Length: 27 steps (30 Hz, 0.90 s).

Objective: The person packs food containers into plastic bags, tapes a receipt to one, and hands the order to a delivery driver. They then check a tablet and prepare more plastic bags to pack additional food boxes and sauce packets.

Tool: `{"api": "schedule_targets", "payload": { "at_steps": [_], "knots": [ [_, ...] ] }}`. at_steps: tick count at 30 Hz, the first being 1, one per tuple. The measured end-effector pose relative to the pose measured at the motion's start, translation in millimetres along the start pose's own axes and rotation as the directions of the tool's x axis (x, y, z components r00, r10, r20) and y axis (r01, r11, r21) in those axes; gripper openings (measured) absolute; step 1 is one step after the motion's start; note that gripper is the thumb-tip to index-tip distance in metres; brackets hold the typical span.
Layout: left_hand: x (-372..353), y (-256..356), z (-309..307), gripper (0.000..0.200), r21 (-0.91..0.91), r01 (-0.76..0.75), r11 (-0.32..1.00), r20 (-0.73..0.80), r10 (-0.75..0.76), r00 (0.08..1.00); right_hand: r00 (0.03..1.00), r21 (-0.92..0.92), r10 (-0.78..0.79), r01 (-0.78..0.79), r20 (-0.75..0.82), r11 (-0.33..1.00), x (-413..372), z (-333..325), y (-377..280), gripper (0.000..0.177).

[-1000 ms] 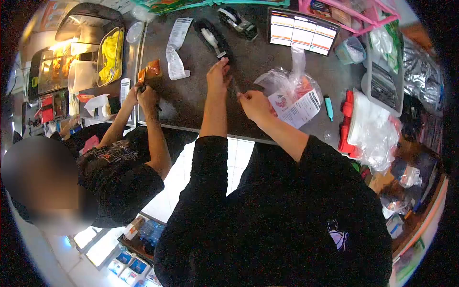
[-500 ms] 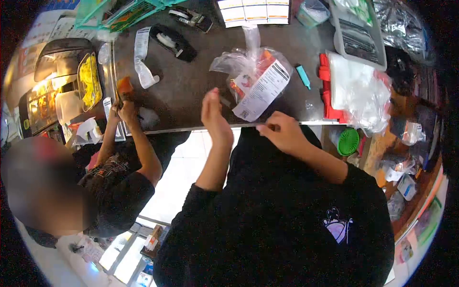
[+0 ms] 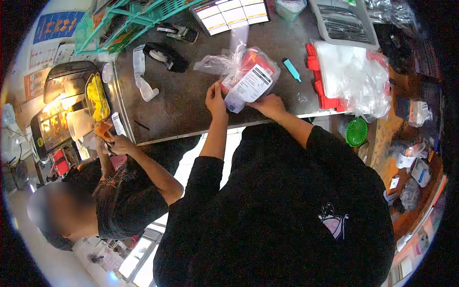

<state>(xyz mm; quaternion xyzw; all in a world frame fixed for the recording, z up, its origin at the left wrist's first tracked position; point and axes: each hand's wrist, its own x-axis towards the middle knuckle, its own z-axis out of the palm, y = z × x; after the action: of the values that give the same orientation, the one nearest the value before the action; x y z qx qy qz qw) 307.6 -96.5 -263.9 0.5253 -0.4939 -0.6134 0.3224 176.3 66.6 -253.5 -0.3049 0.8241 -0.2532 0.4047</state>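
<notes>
In the upper centre of the frame, a clear knotted plastic bag (image 3: pixel 248 64) with a white printed label (image 3: pixel 248 86) lies on the dark grey bench (image 3: pixel 181 103). The curled right hand (image 3: pixel 271 105) pinches the label's lower edge. The left hand (image 3: pixel 215 100) touches its left corner; I cannot tell if it grips.

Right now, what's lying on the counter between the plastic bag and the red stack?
A teal marker, alone on the counter between plastic bag and red stack; head view.

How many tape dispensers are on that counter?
2. The black tape dispenser lies beside the long receipt strip. The second tape dispenser sits farther back, next to the green basket. More could be hidden under the clutter.
</notes>
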Motion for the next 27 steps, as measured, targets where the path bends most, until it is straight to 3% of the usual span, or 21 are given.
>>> {"api": "schedule_targets", "payload": {
  "at_steps": [4,6,9,10,13,16,19,20,23,24,25,26,27],
  "knots": [
    [20.2,11.4,-12.9,0.032,0.131,0.053,0.99,0.099,-0.066,0.993,0.991,-0.155,0.131,-0.126,0.022,0.98,-15.3,-23.5,-21.5,0.061],
    [28.9,26.6,-19.7,0.041,0.231,0.108,0.967,0.123,-0.14,0.983,0.993,-0.205,0.02,0.004,0.116,0.979,-15.0,-39.9,-24.9,0.056],
    [44.0,31.2,-34.4,0.046,0.236,-0.074,0.969,0.239,0.016,0.971,0.972,-0.324,-0.183,0.223,0.149,0.92,-13.0,-45.4,5.2,0.05],
    [46.6,38.1,-35.4,0.049,0.293,-0.224,0.929,0.334,0.12,0.935,0.955,-0.373,-0.256,0.294,0.15,0.88,-14.5,-46.4,18.8,0.048],
    [34.4,82.4,-16.2,0.054,0.547,-0.575,0.609,0.589,0.209,0.781,0.961,-0.379,-0.186,0.254,0.206,0.89,-30.9,-71.7,38.4,0.04],
    [14.5,102.7,19.7,0.056,0.522,-0.65,0.552,0.626,0.269,0.732,0.972,-0.293,-0.152,0.2,0.178,0.935,-52.1,-92.8,62.5,0.034],
    [-5.6,143.8,56.9,0.048,0.343,-0.719,0.605,0.698,0.349,0.626,0.95,-0.182,-0.31,0.301,-0.023,0.936,-88.0,-119.5,78.0,0.031],
    [-22.4,163.3,76.0,0.038,0.31,-0.622,0.719,0.753,0.213,0.622,0.953,-0.194,-0.299,0.285,-0.046,0.939,-101.3,-133.2,79.5,0.029],
    [-87.2,191.1,120.5,0.044,0.274,-0.689,0.671,0.807,0.23,0.544,0.882,0.181,-0.288,0.374,-0.373,0.91,-149.8,-175.3,67.5,0.021],
    [-124.9,200.9,141.6,0.039,0.231,-0.618,0.751,0.797,0.218,0.564,0.932,0.284,-0.173,0.268,-0.319,0.921,-172.2,-200.9,52.9,0.026],
    [-156.2,207.5,164.1,0.037,0.148,-0.674,0.723,0.859,0.243,0.45,0.891,0.199,-0.241,0.335,-0.384,0.921,-186.6,-215.4,55.5,0.035],
    [-185.0,212.9,185.4,0.036,0.063,-0.721,0.69,0.904,0.266,0.334,0.719,0.096,-0.381,0.526,-0.581,0.845,-197.5,-227.4,55.8,0.04],
    [-211.3,216.6,207.7,0.034,-0.021,-0.759,0.651,0.934,0.284,0.218,0.629,-0.019,-0.468,0.585,-0.62,0.811,-207.2,-242.4,58.4,0.042]
  ]
}}
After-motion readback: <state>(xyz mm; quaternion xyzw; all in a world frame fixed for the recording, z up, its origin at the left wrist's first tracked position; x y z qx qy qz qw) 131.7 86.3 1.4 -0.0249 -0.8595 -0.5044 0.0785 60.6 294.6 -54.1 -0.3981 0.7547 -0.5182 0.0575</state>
